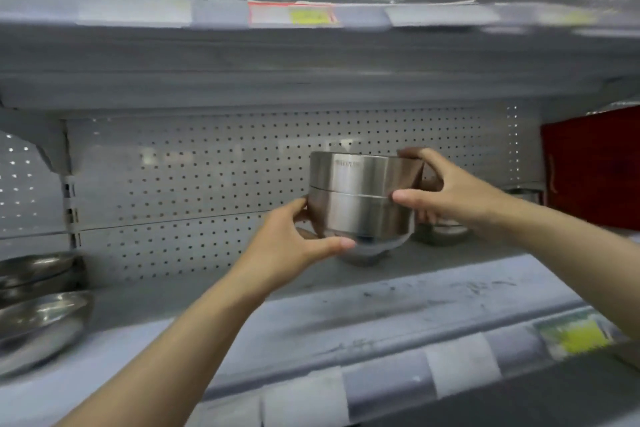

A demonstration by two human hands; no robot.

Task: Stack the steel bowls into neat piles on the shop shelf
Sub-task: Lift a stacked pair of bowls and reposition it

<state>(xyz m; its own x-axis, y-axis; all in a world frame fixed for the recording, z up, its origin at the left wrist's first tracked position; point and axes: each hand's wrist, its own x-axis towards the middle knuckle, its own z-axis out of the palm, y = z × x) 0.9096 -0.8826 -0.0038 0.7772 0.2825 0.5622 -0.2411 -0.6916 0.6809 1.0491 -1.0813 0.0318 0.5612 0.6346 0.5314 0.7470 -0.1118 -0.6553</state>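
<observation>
A short pile of steel bowls (360,198) stands at the middle of the grey shop shelf (381,305), one straight-walled bowl nested in another. My left hand (294,246) grips the lower bowl from the left, thumb under its curved base. My right hand (450,189) holds the upper bowl from the right, fingers over its rim and thumb on the seam between the two. Whether the pile rests on the shelf or hangs just above it is unclear.
Wide shallow steel dishes (38,308) are piled at the shelf's left end. Another steel bowl (440,230) sits behind my right hand. A dark red box (592,166) stands at the far right. A perforated back panel (207,191) closes the shelf; another shelf hangs above.
</observation>
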